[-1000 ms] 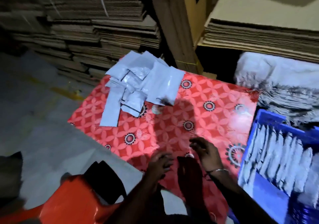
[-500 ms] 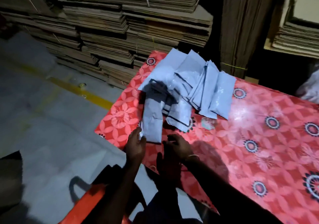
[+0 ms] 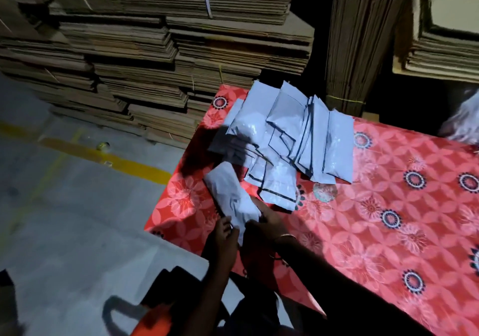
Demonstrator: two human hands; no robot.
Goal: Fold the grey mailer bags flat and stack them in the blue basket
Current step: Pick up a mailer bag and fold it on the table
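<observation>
At lower centre both hands pinch one grey mailer bag [image 3: 232,199]: the left hand [image 3: 225,236] holds its near corner, and the right hand [image 3: 264,225] grips it just beside, a bangle [image 3: 284,236] at the wrist. Above them, in the middle of the frame, a loose pile of mailer bags [image 3: 290,133] lies on the red flowered tablecloth [image 3: 388,232] (several overlapping, dark-edged). Stacked flat cardboard [image 3: 155,50] fills the upper left.

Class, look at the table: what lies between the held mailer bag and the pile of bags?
Head view: only a narrow strip of red patterned tablecloth separates the held bag from the pile.
</observation>
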